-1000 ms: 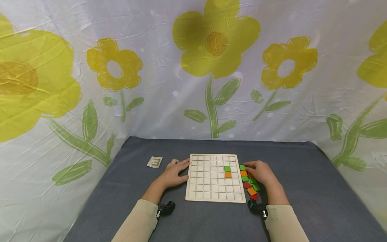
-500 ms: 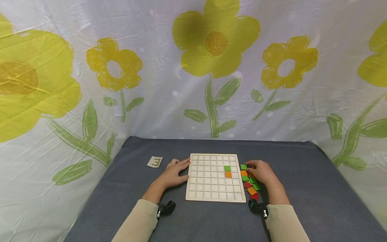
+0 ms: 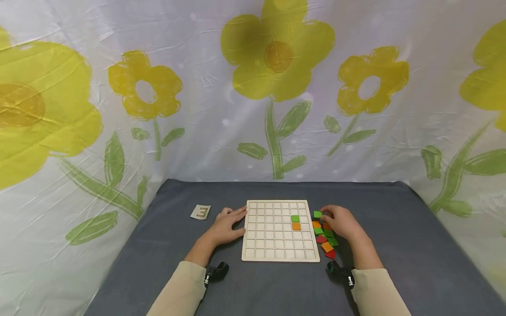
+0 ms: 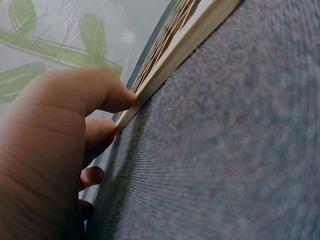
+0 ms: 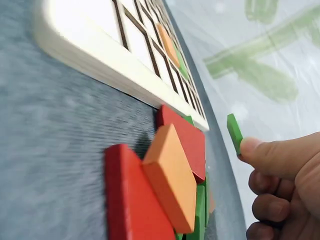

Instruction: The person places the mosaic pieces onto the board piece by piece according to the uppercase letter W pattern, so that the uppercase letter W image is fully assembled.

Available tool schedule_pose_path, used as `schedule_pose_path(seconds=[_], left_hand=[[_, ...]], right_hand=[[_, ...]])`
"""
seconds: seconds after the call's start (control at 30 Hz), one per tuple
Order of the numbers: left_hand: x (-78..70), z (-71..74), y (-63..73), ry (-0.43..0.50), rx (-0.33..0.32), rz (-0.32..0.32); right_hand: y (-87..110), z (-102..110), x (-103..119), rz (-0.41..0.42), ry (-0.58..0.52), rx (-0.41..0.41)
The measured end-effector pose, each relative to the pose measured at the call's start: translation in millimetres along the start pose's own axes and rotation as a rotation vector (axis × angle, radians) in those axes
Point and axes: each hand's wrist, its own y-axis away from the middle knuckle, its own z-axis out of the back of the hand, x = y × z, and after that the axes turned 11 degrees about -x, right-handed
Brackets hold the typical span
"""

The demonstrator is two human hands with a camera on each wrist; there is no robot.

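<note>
A pale wooden grid board (image 3: 269,245) lies flat on the cloth. One green tile (image 3: 295,218) and one orange tile (image 3: 296,226) fill two of its squares, toward the right. My left hand (image 3: 224,228) rests at the board's left edge, thumb and fingertips touching the rim. To the right of the board, my right hand (image 3: 343,223) pinches a square green tile (image 5: 234,133) between thumb and finger, raised above the loose tiles (image 3: 327,247). That pile of red, orange and green tiles lies along the board's right edge, partly hidden under the hand.
A small printed card (image 3: 200,212) with a grid pattern lies left of the board. Dark grey cloth (image 3: 272,289) covers the table. A white curtain with yellow flowers (image 3: 278,57) hangs behind and at both sides.
My right hand has lifted the green tile up off the pile. My left hand stays at the board's edge. The head view has shifted slightly.
</note>
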Motion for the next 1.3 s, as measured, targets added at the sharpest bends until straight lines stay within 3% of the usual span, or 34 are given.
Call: schedule_pose_path(seconds=[0.3, 0.5, 0.73, 1.3], left_hand=[[0.2, -0.2, -0.1, -0.002, 0.005, -0.009], [-0.2, -0.7, 1.5, 0.015, 0.001, -0.027], [0.5, -0.8, 0.9, 0.002, 0.001, -0.005], [-1.4, 1.0, 0.9, 0.0, 0.004, -0.019]], right_hand=[[19.8, 13.9, 18.7, 0.108, -0.003, 0.024], [31.2, 13.3, 26.2, 0.158, 0.006, 0.022], [36.0, 13.3, 37.8, 0.202, -0.01, 0.019], [39.2, -12.3, 44.8, 0.302, 0.009, 0.118]])
